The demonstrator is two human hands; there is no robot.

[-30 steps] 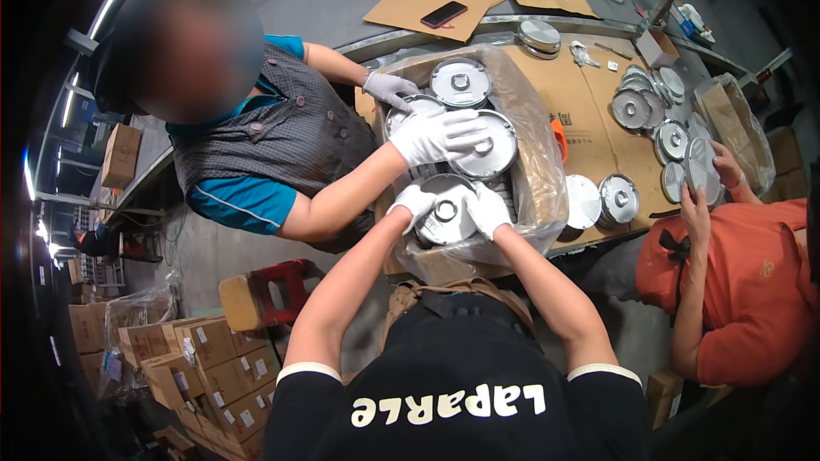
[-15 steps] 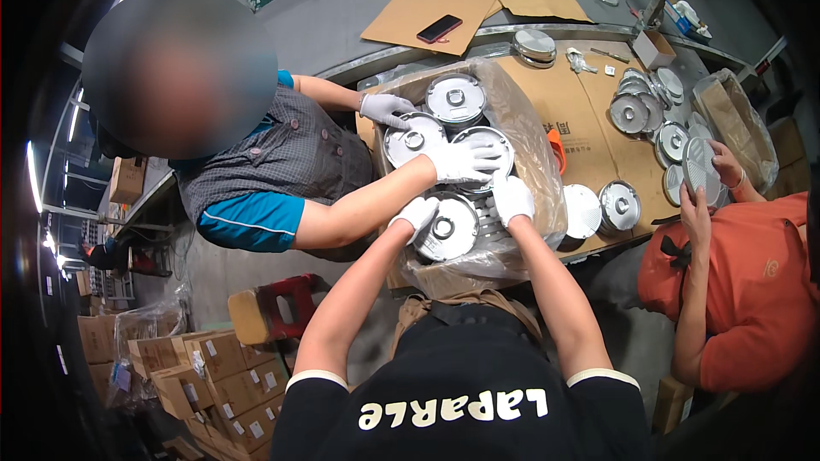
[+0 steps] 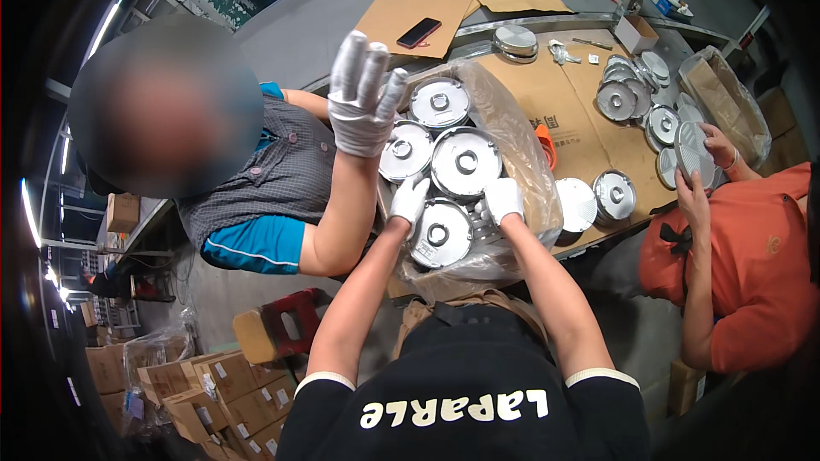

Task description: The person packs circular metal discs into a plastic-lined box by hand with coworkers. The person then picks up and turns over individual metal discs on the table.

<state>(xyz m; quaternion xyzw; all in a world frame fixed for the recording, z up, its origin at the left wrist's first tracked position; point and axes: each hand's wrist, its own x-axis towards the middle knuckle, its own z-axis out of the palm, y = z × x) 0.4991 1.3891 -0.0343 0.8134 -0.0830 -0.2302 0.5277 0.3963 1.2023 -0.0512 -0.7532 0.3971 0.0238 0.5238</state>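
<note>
A carton lined with clear plastic (image 3: 530, 137) holds several round silver metal discs with a ring at the centre. My left hand (image 3: 410, 199), in a white glove, grips the lower left rim of the middle disc (image 3: 478, 175). On its lower right rim is my right hand (image 3: 504, 201), also gloved and closed against the edge; its fingertips are partly hidden. Nearer me lies another disc (image 3: 440, 235), just below my left hand. Two more discs, one at the far end (image 3: 440, 115) and one at the left (image 3: 401, 162), sit beside the held one.
At the left a co-worker raises a gloved hand (image 3: 363, 98) over the carton's edge. Another person in an orange shirt (image 3: 743, 290) holds a patterned disc (image 3: 694, 152) at the right. Stacked discs (image 3: 615, 195), an orange tool (image 3: 545, 147) and a phone (image 3: 418, 32) lie around the carton.
The co-worker's hands have left the discs, and one is now raised. My hands have come onto the middle disc's rim, the left one moving away from the nearest disc's edge.
</note>
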